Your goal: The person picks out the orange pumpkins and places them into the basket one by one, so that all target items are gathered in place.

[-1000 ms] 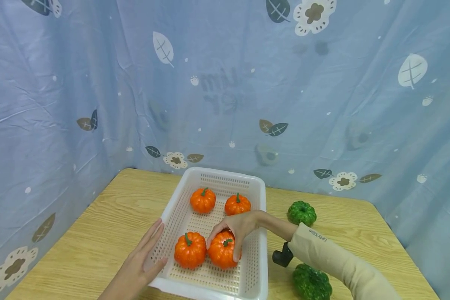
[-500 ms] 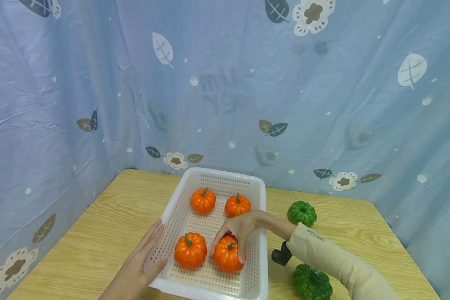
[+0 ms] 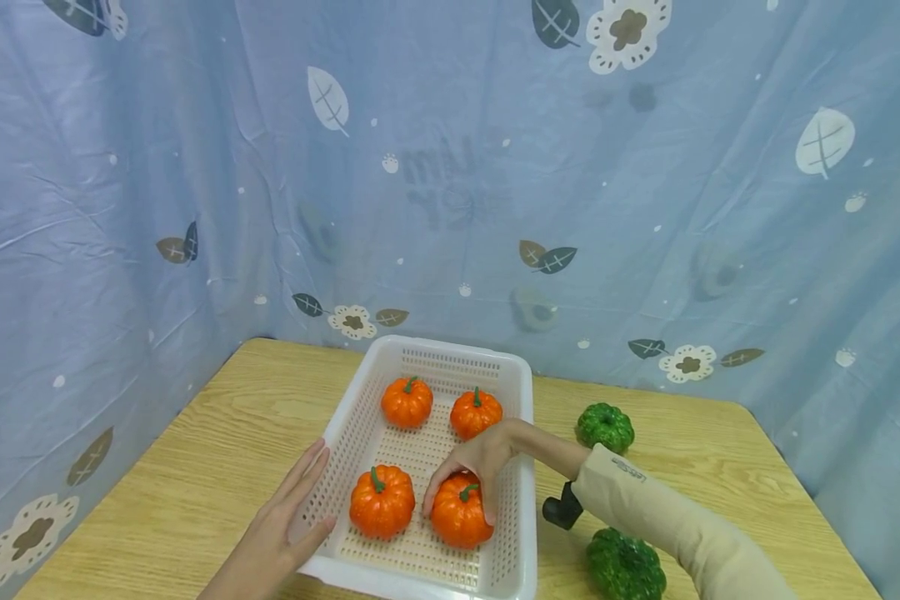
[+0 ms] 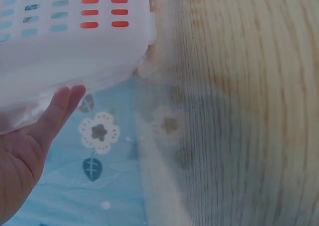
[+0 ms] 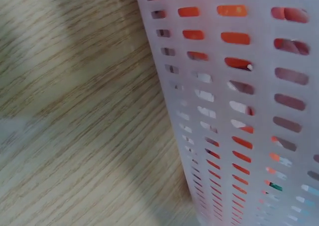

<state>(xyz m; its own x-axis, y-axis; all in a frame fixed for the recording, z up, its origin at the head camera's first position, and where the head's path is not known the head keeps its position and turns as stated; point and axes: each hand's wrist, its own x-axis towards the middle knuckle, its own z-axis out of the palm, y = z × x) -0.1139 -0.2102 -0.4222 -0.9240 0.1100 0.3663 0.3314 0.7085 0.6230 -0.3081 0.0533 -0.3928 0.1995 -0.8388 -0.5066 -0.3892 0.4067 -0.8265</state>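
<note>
A white slotted plastic basket [image 3: 427, 575] stands on the table with orange pumpkins inside. My right hand [image 3: 480, 462] reaches over its right side and grips the front right pumpkin [image 3: 461, 517], thumb on one side and fingers on the other. Left of it sits another pumpkin [image 3: 382, 502]. Toward the back are two more, one on the left [image 3: 407, 402] and one on the right [image 3: 476, 413]. My left hand [image 3: 281, 521] rests against the basket's left side with straight fingers, and the left wrist view shows that hand [image 4: 42, 131] under the rim. Basket slots [image 5: 234, 111] fill much of the right wrist view.
Two green pumpkins lie on the wooden table [image 3: 270, 392] to the right, one farther back [image 3: 605, 427] and one nearer [image 3: 625, 564]. A black device [image 3: 562, 507] sits at my right wrist. Blue patterned curtain [image 3: 450, 167] hangs behind and at both sides.
The pumpkin in my right hand has shifted right and slightly toward me, away from its left neighbour. My left hand and the basket have stayed in place.
</note>
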